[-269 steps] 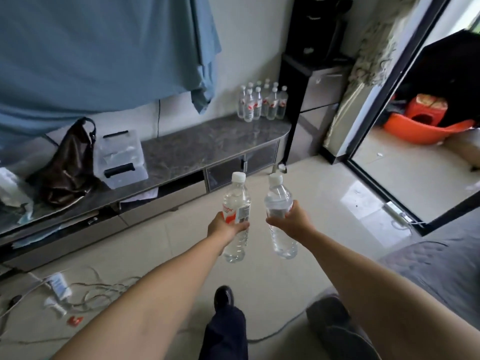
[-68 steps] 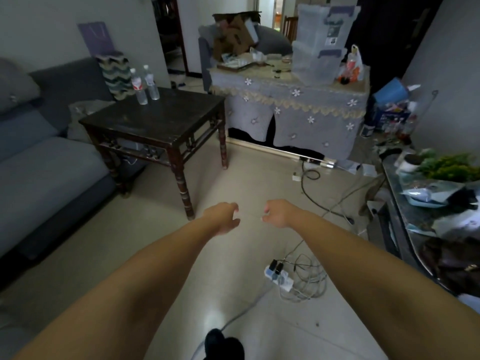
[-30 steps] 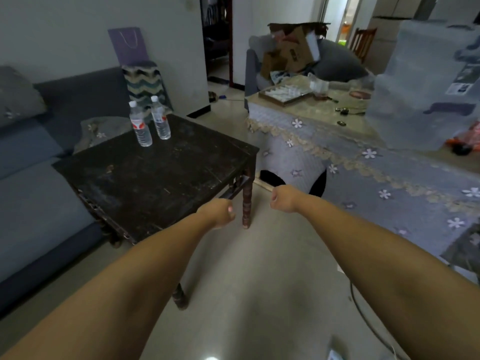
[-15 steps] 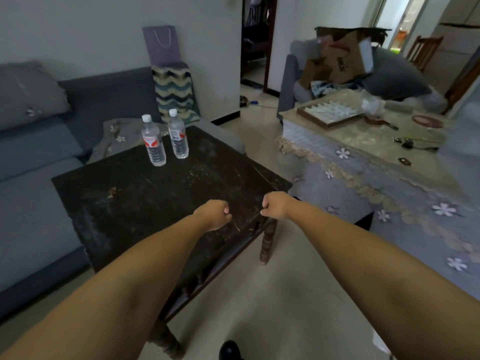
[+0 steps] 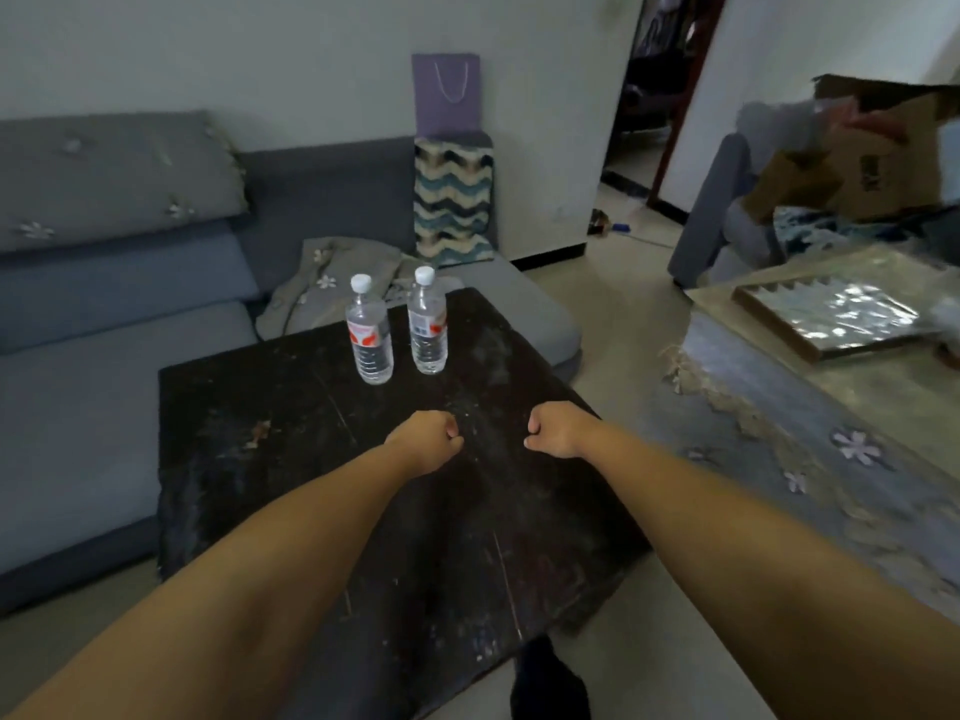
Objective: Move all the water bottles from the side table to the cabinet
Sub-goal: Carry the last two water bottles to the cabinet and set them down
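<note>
Both bottles (image 5: 397,324) now nearer; left hand (image 5: 428,439) and right hand (image 5: 553,431) fisted.

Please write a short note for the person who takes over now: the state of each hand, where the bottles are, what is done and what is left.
Left hand: fingers curled, holding nothing, above the side table.
Right hand: the same, empty.
Two water bottles stand upright at the table's far edge: left bottle, right bottle, close together, caps on.
Done: nothing that this view shows; the cabinet is out of sight.
Left: grip both bottles and carry them to the cabinet.
</note>
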The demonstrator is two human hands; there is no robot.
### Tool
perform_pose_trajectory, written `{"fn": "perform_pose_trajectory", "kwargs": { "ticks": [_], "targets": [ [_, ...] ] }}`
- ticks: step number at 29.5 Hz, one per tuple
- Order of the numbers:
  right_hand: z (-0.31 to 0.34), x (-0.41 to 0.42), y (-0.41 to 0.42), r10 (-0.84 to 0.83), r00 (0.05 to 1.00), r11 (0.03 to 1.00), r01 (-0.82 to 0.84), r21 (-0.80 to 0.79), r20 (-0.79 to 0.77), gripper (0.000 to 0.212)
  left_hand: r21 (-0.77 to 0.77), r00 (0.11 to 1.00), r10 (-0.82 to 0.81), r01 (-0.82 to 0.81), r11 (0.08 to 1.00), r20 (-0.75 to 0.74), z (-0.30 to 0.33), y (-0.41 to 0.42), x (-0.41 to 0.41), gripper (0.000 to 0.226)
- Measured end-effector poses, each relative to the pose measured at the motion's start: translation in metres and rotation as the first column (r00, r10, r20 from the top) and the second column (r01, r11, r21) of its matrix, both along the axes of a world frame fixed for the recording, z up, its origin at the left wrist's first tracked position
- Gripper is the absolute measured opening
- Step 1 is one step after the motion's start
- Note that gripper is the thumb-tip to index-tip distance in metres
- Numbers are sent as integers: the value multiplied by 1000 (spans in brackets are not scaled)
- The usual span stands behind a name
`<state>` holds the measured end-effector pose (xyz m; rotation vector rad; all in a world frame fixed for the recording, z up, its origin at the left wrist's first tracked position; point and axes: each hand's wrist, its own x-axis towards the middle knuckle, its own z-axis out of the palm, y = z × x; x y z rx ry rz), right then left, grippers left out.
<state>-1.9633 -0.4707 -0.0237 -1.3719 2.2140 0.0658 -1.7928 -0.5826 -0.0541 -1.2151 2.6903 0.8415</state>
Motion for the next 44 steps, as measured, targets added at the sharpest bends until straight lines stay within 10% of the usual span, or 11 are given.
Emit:
{"fn": "perform_pose_trajectory", "kwargs": {
  "ticks": [12,20,30,44],
  "targets": [
    [-32,-91,-201,207,978,978,-207,13,3,36,59,875,483,-482,874,-14,-27,-135,-41,25],
    [-99,-70,-280,-115,905,946,226,-233,410,97,344,395,900,-832,436,-185,-75,-193,-52,84],
    [-156,-48,-326,-91,709,780,488,-392,700,89,554,51,844,-732,395,-534,-116,-247,-81,78],
    [-153,-70,-313,-176,708,861,448,-242,684,73,506,224,883,-750,427,-413,-112,-222,-74,71]
  ]
}}
